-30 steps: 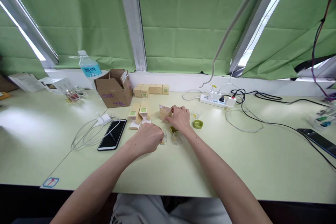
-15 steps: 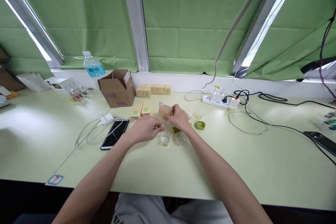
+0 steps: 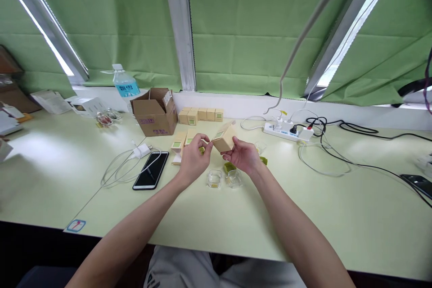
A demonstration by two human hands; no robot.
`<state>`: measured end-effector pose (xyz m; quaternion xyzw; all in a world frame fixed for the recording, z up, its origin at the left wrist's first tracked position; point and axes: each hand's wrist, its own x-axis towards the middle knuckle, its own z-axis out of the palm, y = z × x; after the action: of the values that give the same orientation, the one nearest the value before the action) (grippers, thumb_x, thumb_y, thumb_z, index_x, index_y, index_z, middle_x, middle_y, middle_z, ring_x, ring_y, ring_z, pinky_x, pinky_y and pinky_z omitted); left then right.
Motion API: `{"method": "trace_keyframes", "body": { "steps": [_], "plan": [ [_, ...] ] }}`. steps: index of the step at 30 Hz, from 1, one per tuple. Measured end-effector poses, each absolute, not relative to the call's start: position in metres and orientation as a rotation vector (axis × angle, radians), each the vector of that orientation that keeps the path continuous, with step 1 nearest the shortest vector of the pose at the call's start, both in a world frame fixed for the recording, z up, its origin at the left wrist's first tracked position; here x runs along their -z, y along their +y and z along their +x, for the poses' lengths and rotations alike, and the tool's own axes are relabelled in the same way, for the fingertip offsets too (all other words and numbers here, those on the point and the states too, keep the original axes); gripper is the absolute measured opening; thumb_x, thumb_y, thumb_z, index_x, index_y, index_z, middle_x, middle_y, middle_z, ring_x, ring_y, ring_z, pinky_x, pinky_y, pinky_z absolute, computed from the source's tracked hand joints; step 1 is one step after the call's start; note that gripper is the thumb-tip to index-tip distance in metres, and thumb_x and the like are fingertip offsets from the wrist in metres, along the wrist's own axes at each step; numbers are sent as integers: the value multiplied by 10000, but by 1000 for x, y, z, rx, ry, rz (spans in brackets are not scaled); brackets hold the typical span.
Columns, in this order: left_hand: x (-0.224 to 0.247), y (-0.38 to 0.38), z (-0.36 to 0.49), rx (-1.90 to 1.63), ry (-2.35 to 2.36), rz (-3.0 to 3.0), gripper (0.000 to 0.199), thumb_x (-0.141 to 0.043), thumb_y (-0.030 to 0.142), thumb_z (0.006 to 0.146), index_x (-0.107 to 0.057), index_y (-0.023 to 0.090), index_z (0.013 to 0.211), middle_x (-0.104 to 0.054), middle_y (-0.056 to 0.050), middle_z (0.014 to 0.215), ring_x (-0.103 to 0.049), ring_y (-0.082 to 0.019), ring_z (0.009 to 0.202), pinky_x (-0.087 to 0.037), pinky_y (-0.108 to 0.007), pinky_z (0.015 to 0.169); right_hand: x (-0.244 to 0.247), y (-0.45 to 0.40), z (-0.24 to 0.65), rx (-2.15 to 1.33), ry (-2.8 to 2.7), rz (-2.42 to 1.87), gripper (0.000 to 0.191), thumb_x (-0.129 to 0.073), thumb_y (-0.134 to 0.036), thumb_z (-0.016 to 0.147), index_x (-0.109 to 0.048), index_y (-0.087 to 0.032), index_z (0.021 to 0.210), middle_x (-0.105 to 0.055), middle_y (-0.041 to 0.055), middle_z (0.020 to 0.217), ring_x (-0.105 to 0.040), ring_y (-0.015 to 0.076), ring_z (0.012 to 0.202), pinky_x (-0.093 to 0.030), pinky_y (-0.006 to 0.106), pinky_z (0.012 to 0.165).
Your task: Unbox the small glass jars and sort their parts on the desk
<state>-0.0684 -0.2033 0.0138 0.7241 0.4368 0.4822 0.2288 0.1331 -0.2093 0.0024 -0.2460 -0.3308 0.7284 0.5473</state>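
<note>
One small beige cardboard box (image 3: 224, 138) has risen, tilted, off the pale worktop (image 3: 256, 220) in the loosely curled right hand (image 3: 243, 156); the left hand (image 3: 195, 158), closed round a small yellow-green piece (image 3: 201, 149), has reached the box's edge, so both hands meet there.

The small, tan, angular box (image 3: 223, 139) looked like matt paperboard, the clear squarish containers (image 3: 214, 179) like glossy plastic. The brown cardboard carton (image 3: 155, 121) was matt, the pale yellow-green tabletop (image 3: 216, 220) smooth with a sheen, the green curtains (image 3: 236, 31) creased matt cloth.
</note>
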Motion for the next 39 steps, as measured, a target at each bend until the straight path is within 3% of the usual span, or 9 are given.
{"method": "trace_keyframes", "body": {
  "steps": [4,8,17,32,39],
  "plan": [
    [-23,-202,-67,-981,927,1486,446,-669,638,892,-521,233,1007,-629,19,577,-496,-134,420,-300,-216,386,-4,-213,132,-1660,-867,-508,271,-773,-342,816,-733,-192,1038,-785,87,1019,-697,207,802,-525,317,640],
    [-33,-207,-70,-826,746,1278,450,-692,621,869,-502,227,974,-629,-7,564,-492,-143,408,-250,-205,335,-2,-213,133,-1592,-910,-510,232,-789,-296,791,-741,-224,1007,-771,53,993,-654,192,791,-518,333,682],
    [-38,-211,-73,-796,673,1239,393,-744,463,842,-482,237,1028,-663,-10,655,-556,-155,467,-293,-199,341,3,-212,131,-1523,-985,-524,275,-820,-324,778,-724,-261,1028,-744,30,987,-616,196,791,-508,358,732],
    [-32,-206,-76,-797,681,1264,437,-735,511,869,-478,237,1093,-717,-42,774,-595,-153,497,-295,-205,361,6,-213,134,-1590,-1028,-485,362,-847,-327,801,-718,-264,1134,-748,32,1122,-666,208,987,-526,350,842],
    [-28,-199,-73,-852,857,1386,493,-762,479,804,-474,237,1122,-730,-22,763,-578,-136,500,-313,-199,396,1,-218,123,-1565,-1048,-509,487,-867,-381,779,-636,-290,1199,-756,24,1150,-696,223,996,-551,386,882]
  ]
}}
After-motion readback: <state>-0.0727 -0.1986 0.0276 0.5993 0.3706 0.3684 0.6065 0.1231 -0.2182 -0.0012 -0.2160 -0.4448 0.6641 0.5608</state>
